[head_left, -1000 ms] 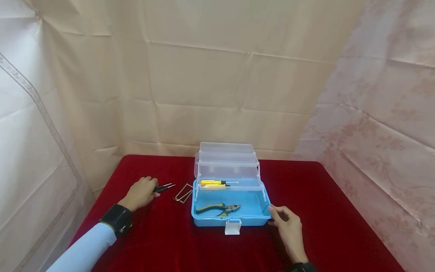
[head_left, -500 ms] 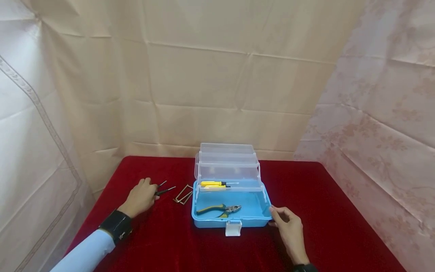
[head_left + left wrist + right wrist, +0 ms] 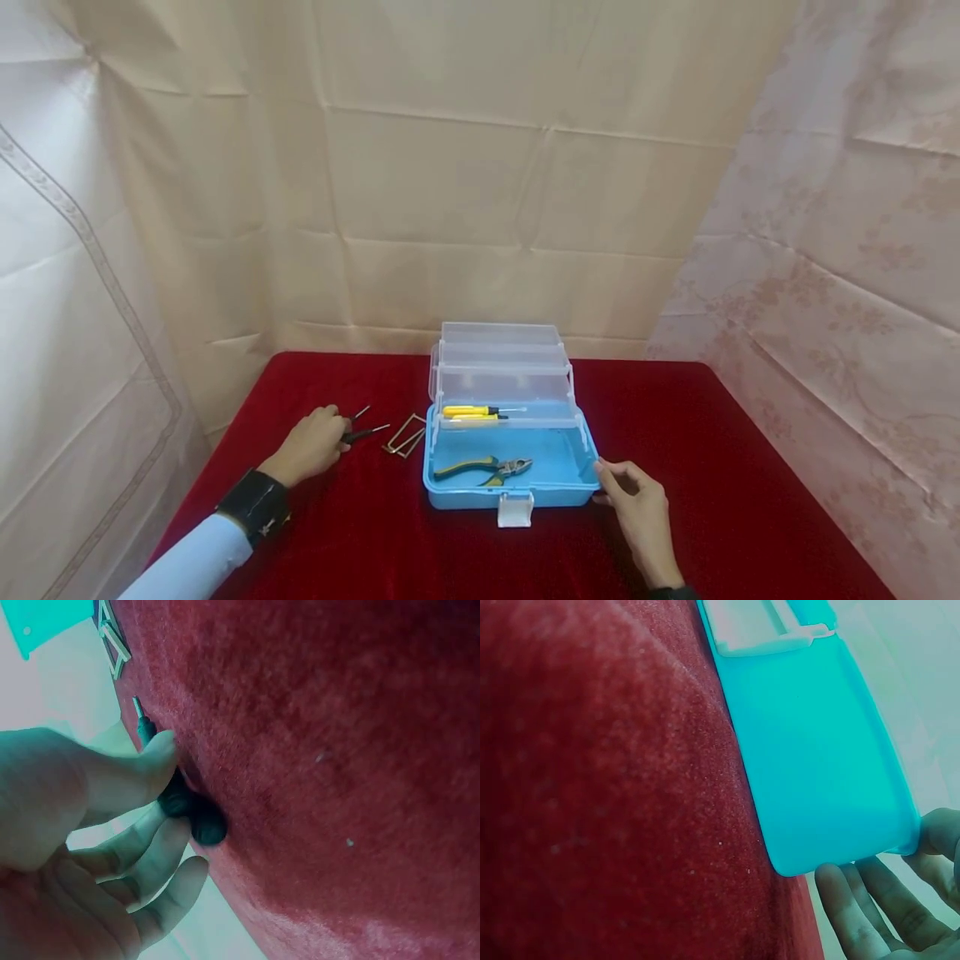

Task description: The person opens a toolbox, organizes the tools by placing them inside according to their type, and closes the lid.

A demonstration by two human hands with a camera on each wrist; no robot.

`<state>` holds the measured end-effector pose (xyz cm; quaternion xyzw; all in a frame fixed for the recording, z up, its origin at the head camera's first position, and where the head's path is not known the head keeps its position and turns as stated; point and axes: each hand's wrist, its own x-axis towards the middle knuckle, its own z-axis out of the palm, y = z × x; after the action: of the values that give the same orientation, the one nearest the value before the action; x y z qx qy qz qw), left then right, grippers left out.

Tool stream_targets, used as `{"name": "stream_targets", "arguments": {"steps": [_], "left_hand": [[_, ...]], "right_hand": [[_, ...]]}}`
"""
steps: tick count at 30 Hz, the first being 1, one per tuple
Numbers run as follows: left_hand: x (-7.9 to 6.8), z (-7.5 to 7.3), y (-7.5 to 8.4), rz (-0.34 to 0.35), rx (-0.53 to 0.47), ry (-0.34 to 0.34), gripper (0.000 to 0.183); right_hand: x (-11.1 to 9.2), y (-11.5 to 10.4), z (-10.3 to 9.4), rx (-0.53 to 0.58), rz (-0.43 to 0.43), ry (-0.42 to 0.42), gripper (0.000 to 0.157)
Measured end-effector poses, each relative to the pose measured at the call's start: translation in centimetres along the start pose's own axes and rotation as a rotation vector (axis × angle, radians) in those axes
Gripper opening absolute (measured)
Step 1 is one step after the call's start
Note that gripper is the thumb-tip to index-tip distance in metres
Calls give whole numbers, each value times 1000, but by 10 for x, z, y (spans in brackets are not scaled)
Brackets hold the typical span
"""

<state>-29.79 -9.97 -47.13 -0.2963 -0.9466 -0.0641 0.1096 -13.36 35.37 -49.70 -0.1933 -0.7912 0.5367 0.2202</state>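
Right hand (image 3: 640, 504): clamped on the near right corner of the blue plastic toolbox (image 3: 562, 497); from here I read it as steadying.
Steel pliers with green-and-yellow handles (image 3: 504, 468): flat on the toolbox floor, presumably for width.
Left hand (image 3: 309, 446): pinches a slim black-handled screwdriver (image 3: 174, 795), left of the toolbox; grip on the second black tool (image 3: 208, 828), I cannot tell.
Yellow-handled screwdrivers (image 3: 471, 411): seemingly in the lowest clear plastic tray (image 3: 543, 422), likely for slimness.

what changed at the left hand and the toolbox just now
The left hand has drawn back slightly, and the two dark tools at it have spread apart at their tips. Unchanged: the right hand at the corner of the blue toolbox, the pliers and yellow screwdrivers in it.
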Motion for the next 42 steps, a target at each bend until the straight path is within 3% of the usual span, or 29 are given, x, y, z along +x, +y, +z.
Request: {"name": "stream_targets", "arguments": {"steps": [11, 21, 27, 42], "left_hand": [[-3, 7, 5, 6, -55, 17, 18], [1, -3, 7, -5, -7, 146, 11], [5, -6, 7, -6, -57, 212, 12], [14, -13, 11, -39, -104, 303, 11]], "right_hand": [[-3, 2, 0, 66, 0, -33, 35], [-2, -1, -1, 61, -5, -32, 33], [-1, -1, -2, 49, -6, -26, 34], [-1, 0, -2, 73, -9, -26, 34]]}}
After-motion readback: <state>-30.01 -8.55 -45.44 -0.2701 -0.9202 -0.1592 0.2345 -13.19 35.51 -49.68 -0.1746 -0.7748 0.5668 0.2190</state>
